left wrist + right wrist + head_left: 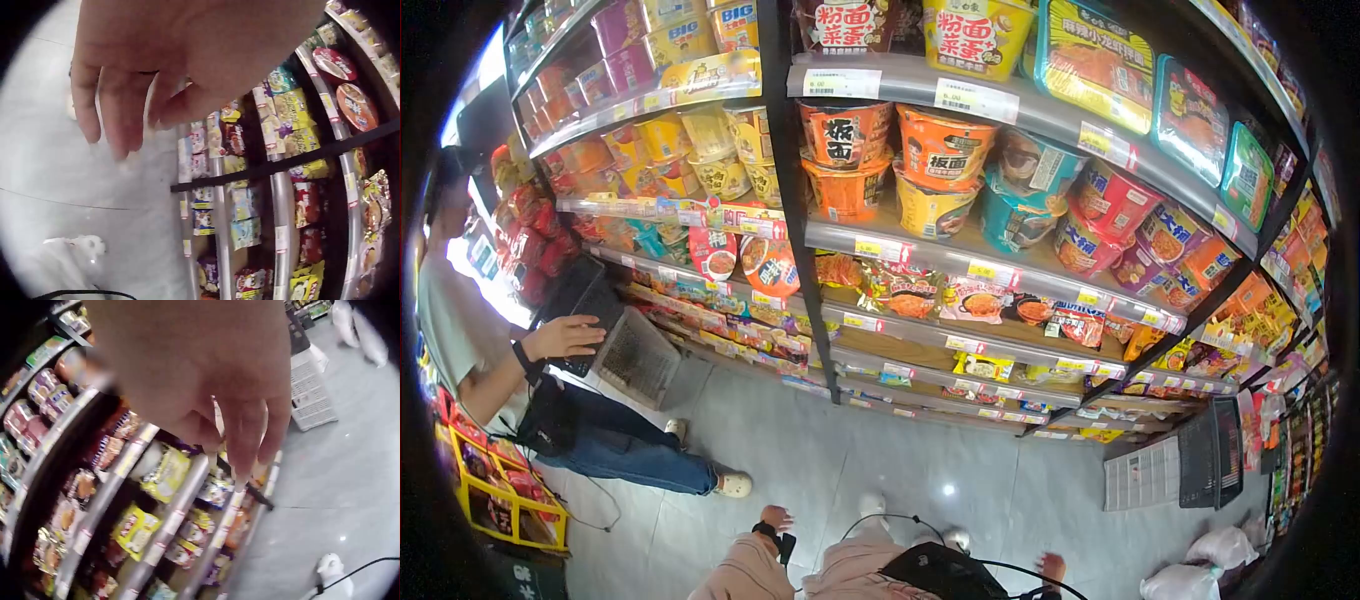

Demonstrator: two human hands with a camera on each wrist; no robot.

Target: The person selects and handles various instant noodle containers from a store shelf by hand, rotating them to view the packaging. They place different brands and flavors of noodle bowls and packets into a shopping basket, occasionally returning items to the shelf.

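Observation:
My left hand (pixel 776 518) hangs low beside my leg with its fingers loosely bent, holding nothing. In the left wrist view its fingers point down over the grey floor (pixel 75 181), apart from the shelves. My right hand (pixel 1052 567) hangs at my other side, holding nothing; in the right wrist view its loose fingers overlap the lower shelves of bagged snacks. Ahead of me stand instant noodle cups, among them an orange cup (pixel 945 145), a teal cup (pixel 1015 215) and a red cup (pixel 1115 198). Below them lie noodle packets, one of them pink (pixel 975 297).
At the left another person (pixel 470 330) stands with a hand on a dark basket (pixel 578 300), near a grey basket (pixel 640 355). Baskets (pixel 1145 474) stand on the floor at the right, near white plastic bags (pixel 1190 580). A yellow rack (pixel 505 515) is at lower left.

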